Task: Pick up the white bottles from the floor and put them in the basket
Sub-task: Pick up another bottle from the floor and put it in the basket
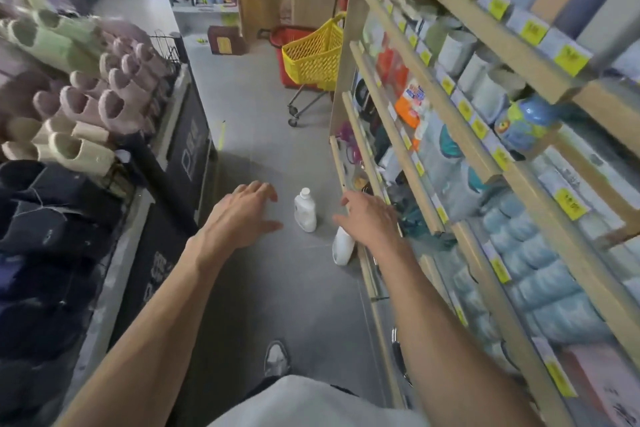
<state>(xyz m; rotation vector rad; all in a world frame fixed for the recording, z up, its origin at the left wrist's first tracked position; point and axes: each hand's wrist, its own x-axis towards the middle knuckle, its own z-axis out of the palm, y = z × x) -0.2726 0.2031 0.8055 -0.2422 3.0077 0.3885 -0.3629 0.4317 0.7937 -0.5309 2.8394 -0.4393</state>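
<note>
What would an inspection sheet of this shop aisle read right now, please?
Surface: grey tiled floor.
Job's things: white bottle on the floor between the hands; second white bottle by the shelf foot, partly hidden by the right wrist; yellow basket trolley farther down the aisle.
Clutter: red basket behind the yellow one.
Grips: left hand and right hand open, fingers spread, holding nothing.
Cables: nothing seen.
Surroundings: slippers racked on the left; stocked shelves with yellow price tags on the right.
</note>
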